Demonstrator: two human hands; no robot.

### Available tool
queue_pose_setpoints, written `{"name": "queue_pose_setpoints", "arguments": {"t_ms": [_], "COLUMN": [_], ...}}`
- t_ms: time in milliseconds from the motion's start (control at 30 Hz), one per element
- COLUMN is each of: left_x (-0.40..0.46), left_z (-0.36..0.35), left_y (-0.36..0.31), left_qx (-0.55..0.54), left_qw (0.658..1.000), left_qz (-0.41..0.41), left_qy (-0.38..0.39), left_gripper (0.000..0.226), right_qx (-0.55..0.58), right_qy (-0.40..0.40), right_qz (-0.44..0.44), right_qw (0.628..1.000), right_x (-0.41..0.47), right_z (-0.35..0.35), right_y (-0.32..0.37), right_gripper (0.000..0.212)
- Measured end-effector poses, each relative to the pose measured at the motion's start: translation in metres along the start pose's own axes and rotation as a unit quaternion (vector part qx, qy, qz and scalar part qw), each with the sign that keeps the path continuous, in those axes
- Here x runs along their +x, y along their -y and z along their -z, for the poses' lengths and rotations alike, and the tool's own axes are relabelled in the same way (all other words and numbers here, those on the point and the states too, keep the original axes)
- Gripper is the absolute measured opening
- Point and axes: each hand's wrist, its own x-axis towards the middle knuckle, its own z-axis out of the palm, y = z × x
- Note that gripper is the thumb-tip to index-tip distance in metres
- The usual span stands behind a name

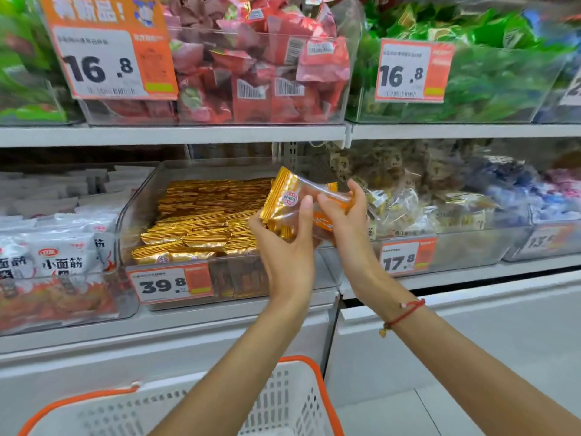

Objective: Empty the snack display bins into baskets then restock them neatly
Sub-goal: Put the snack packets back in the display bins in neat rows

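A clear display bin (138, 209) on the lower shelf holds neat rows of gold snack packets (201, 215); its price tag reads 39.8. In front of the bin's right end, my left hand (286, 250) and my right hand (345, 215) together grip a small stack of gold and orange packets (289, 196), raised above the bin's rim. My left thumb lies across the front of the stack, and my right fingers curl round its right end. A white basket with an orange rim (301, 398) sits below my arms at the bottom of the view.
Left of the gold bin stands a bin of white packets (63, 256). To its right is a bin of clear-wrapped snacks (424, 212), tagged 17.8. The upper shelf carries bins of red packets (257, 64) and green packets (478, 77). A white shelf base runs beneath.
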Motion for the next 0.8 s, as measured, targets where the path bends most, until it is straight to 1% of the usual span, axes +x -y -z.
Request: {"name": "queue_pose_setpoints", "arguments": {"t_ms": [33,100,167,200,300,400,433,467,533,600,633,700,800], "left_x": [0.001,0.010,0.023,0.031,0.054,0.074,0.080,0.088,0.102,0.113,0.117,0.122,0.135], "left_z": [0.001,0.009,0.018,0.022,0.027,0.028,0.028,0.029,0.031,0.031,0.030,0.022,0.005], "left_y": [0.001,0.001,-0.004,-0.008,-0.019,-0.031,-0.033,-0.031,-0.026,-0.017,-0.011,-0.002,0.013], "left_qx": [-0.001,0.012,0.063,0.091,0.166,0.228,0.244,0.261,0.301,0.343,0.354,0.354,0.353], "left_qw": [1.000,0.997,0.986,0.977,0.953,0.928,0.925,0.926,0.925,0.914,0.910,0.912,0.917], "left_qz": [0.006,0.040,0.070,0.075,0.053,0.030,0.013,-0.011,-0.066,-0.111,-0.122,-0.128,-0.121], "left_qy": [0.013,0.063,0.139,0.175,0.248,0.292,0.290,0.274,0.223,0.187,0.178,0.162,0.140], "left_gripper": [0.052,0.039,0.025,0.023,0.030,0.029,0.030,0.032,0.042,0.050,0.054,0.056,0.049], "right_qx": [0.002,0.005,-0.021,-0.036,-0.057,-0.047,-0.052,-0.082,-0.209,-0.312,-0.340,-0.375,-0.431], "right_qy": [0.005,0.026,0.039,0.039,0.051,0.090,0.103,0.106,0.056,-0.010,-0.026,-0.026,-0.021], "right_qz": [0.007,0.016,0.034,0.051,0.087,0.100,0.104,0.110,0.141,0.182,0.198,0.216,0.230], "right_qw": [1.000,1.000,0.998,0.997,0.993,0.990,0.988,0.985,0.966,0.932,0.919,0.901,0.872], "right_x": [0.002,0.005,0.007,0.007,0.009,0.017,0.021,0.025,0.031,0.034,0.035,0.036,0.038], "right_z": [0.005,0.016,0.024,0.026,0.024,0.028,0.032,0.035,0.043,0.050,0.052,0.056,0.057], "right_y": [-0.001,-0.001,-0.002,-0.002,-0.002,0.002,0.002,0.001,-0.008,-0.019,-0.027,-0.041,-0.055], "right_gripper": [0.089,0.073,0.066,0.065,0.063,0.059,0.058,0.058,0.062,0.067,0.067,0.063,0.061]}}
